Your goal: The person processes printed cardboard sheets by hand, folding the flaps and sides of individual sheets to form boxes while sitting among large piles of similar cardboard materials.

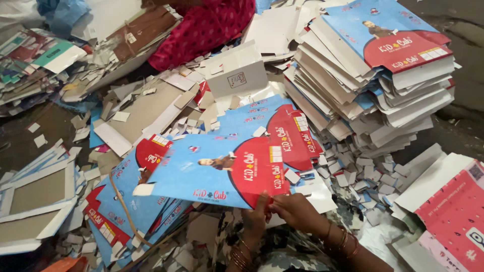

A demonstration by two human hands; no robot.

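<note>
A flat blue and red printed cardboard sheet (212, 174) is held up at its near edge by both my hands. My left hand (256, 217) pinches the sheet's lower edge from below. My right hand (297, 209) grips the same edge just to the right, bangles on the wrist. More sheets of the same kind (282, 126) lie under and behind it, spread over the floor. A tall stack of the same printed sheets (373, 70) rises at the upper right.
Small white and grey cardboard offcuts (363, 176) litter the floor. Grey cardboard frames (35, 196) lie at the left, a pink sheet (454, 206) at the right. A person in red cloth (201, 30) sits at the top. A string (123, 211) lies over the left sheets.
</note>
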